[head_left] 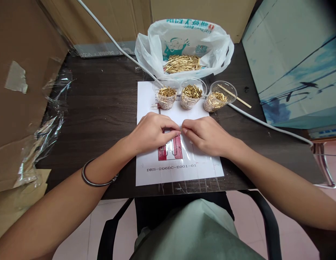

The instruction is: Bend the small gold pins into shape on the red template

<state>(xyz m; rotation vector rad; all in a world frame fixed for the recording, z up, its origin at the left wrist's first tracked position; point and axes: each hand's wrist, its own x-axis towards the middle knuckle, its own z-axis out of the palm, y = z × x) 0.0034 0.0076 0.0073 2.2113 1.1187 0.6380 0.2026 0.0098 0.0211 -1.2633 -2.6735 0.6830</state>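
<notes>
At the centre of the frame the left hand (151,130) and the right hand (205,135) meet fingertip to fingertip over a white sheet (200,169) taped to the dark table (103,104), pinching something small and gold between them. A red strip (173,150) lies on the sheet just below the hands. Above them stand three clear cups (191,94) of gold pins, and higher still a white plastic bag (184,47) holding more pins. A white cable (265,124) crosses toward the right.

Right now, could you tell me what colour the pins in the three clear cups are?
Gold, seen in the head view.
</notes>
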